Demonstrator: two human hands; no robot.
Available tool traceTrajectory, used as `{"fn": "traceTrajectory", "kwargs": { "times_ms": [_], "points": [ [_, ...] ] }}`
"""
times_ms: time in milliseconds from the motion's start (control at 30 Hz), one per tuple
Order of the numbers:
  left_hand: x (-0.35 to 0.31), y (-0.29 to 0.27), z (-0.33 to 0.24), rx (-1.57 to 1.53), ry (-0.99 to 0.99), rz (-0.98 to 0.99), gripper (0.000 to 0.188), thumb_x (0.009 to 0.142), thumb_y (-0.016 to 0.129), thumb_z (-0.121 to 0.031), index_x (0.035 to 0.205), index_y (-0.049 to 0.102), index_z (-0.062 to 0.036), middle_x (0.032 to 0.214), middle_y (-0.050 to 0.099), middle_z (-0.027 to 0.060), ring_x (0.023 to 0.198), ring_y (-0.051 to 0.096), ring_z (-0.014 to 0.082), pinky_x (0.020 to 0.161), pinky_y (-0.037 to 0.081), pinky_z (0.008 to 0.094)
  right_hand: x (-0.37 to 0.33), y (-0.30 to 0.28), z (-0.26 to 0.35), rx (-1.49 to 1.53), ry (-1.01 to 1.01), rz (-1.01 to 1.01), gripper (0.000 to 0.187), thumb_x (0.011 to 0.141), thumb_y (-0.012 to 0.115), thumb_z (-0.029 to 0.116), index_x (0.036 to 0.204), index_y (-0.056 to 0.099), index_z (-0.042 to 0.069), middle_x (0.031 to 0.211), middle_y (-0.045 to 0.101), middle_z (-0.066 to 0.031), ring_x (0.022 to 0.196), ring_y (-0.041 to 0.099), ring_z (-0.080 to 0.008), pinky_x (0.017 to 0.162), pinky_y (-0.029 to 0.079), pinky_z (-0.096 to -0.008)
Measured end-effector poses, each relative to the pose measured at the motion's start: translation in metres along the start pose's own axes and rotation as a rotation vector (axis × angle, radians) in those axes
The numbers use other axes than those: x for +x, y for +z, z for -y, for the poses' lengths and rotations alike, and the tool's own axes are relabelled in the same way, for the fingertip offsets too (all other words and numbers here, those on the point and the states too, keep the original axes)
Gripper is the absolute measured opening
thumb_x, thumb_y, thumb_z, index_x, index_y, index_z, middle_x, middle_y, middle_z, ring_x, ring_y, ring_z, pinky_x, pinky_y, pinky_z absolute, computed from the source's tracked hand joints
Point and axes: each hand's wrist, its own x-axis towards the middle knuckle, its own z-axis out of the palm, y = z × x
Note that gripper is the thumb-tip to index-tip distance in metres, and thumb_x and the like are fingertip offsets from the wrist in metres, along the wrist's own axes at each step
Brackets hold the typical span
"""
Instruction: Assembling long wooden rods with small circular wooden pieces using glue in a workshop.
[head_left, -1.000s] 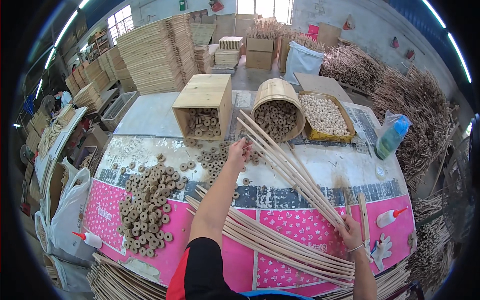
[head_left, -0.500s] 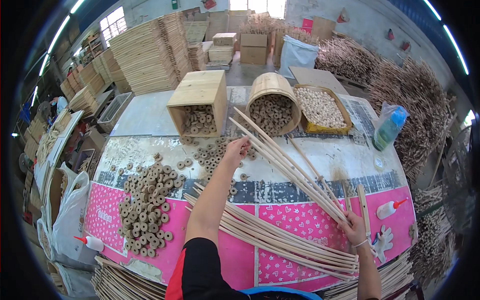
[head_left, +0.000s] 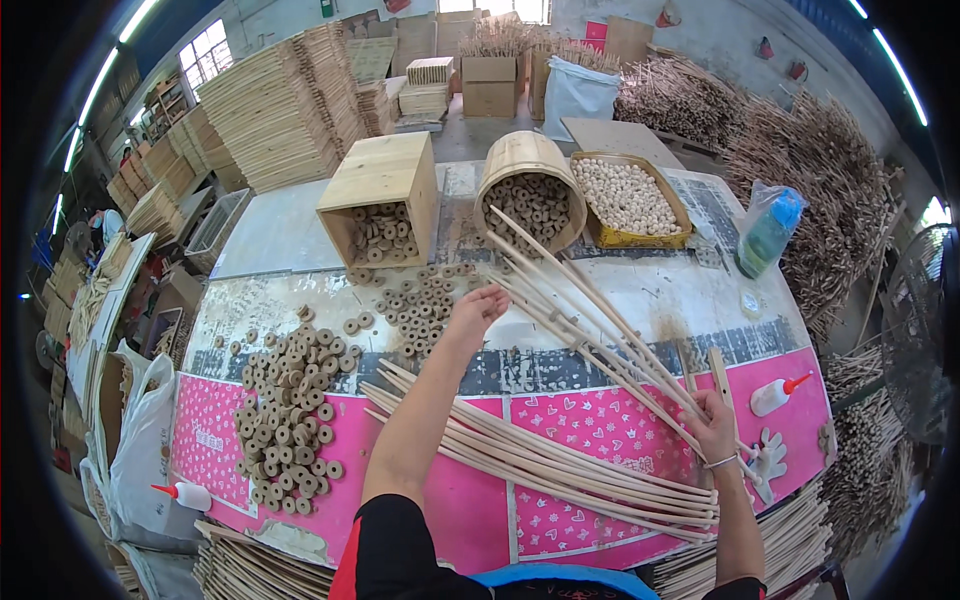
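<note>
My right hand [head_left: 713, 428] is closed around the near ends of several long, thin wooden sticks [head_left: 625, 335], which slant up and away to the left. Beside their far ends is my left hand [head_left: 478, 312], its fingers drawn together; whether a stick or something small sits between the fingertips is hidden. Small ring-like pieces [head_left: 575, 341] appear along one of the lower sticks. More sticks [head_left: 560, 465] lie in a loose bundle on the pink table cover below. Left of my left forearm, a heap of small round wooden discs with centre holes [head_left: 290, 420] spreads over the table.
At the table's far side, a wooden box [head_left: 385, 180] and a wooden barrel [head_left: 530, 155] lie tipped, discs inside. A yellow tray [head_left: 640, 240] holds pale beads. Glue bottles [head_left: 770, 397], a white glove [head_left: 768, 462] and a bagged bottle [head_left: 768, 240] stand or lie near the edges.
The sticks in my right hand have fanned apart at their far ends. My left hand has moved slightly down, and the view has shifted a little.
</note>
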Motion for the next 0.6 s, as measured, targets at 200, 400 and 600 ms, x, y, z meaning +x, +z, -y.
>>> {"fn": "traceTrajectory", "kwargs": {
  "times_ms": [200, 400, 600],
  "points": [
    [0.012, -0.023, -0.022, -0.272, 0.171, -0.119, 0.033, 0.100, 0.050, 0.002, 0.132, 0.052, 0.0090, 0.121, 0.062, 0.0182, 0.108, 0.065, 0.0267, 0.101, 0.055, 0.0353, -0.022, -0.005, -0.007, 0.289, 0.187, 0.140, 0.015, 0.090, 0.068, 0.002, 0.103, 0.061, 0.001, 0.084, 0.064, 0.0002, 0.072, 0.057, -0.0038, 0.063, 0.045, -0.0180],
    [0.017, -0.044, -0.022, -0.301, 0.195, -0.127, 0.030, 0.103, 0.049, -0.004, 0.130, 0.054, 0.0076, 0.120, 0.062, 0.0177, 0.109, 0.064, 0.0264, 0.102, 0.054, 0.0360, -0.034, -0.003, -0.003, 0.318, 0.207, 0.197, 0.012, 0.090, 0.067, 0.002, 0.099, 0.060, 0.003, 0.080, 0.064, 0.0010, 0.068, 0.057, -0.0037, 0.058, 0.042, -0.0181],
    [0.004, -0.029, -0.029, -0.307, 0.136, -0.144, 0.031, 0.106, 0.046, -0.013, 0.128, 0.055, 0.0065, 0.121, 0.063, 0.0173, 0.110, 0.064, 0.0265, 0.096, 0.055, 0.0376, -0.040, -0.004, -0.002, 0.266, 0.258, 0.213, 0.013, 0.089, 0.068, 0.005, 0.098, 0.059, 0.004, 0.075, 0.063, 0.0019, 0.062, 0.054, -0.0026, 0.054, 0.039, -0.0180]
  ]
}}
